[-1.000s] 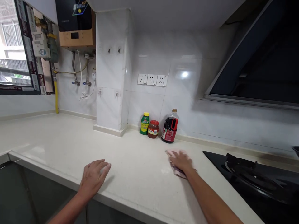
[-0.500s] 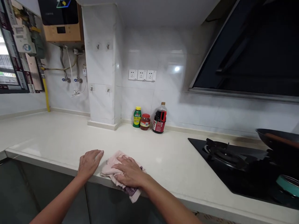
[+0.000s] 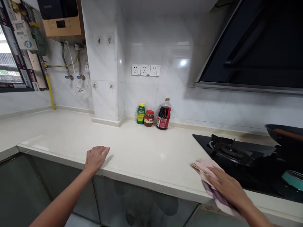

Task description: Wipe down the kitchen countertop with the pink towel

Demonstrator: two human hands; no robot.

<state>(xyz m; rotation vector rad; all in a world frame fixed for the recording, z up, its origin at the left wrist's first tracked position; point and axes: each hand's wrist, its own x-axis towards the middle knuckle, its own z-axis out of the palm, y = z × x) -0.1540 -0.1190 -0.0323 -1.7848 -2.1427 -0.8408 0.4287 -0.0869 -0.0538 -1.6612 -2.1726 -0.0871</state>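
Note:
A pink cloth with a purple patterned part (image 3: pixel 204 167) lies under my right hand (image 3: pixel 228 187) at the front of the counter, beside the hob's left edge. My right palm presses on it with the fingers over it, and its lower part hangs past the counter's front edge. Its hold looks slightly blurred. My left hand (image 3: pixel 96 157) is at the counter's front edge to the left, fingers stretched and nothing in it. Both hands are over the pale countertop (image 3: pixel 146 154).
By the wall stand a green bottle with a yellow cap (image 3: pixel 140 114), a red-lidded jar (image 3: pixel 149 119) and a dark sauce bottle (image 3: pixel 163 116). To the right are a black gas hob (image 3: pixel 236 171), a wok (image 3: pixel 281 134) and a teal-rimmed round item (image 3: pixel 292 180). A range hood (image 3: pixel 258 47) overhangs the hob.
My right hand has swept the cloth rightward along the counter, from the middle to the hob's edge. My left hand has shifted only slightly. The view has tilted a little.

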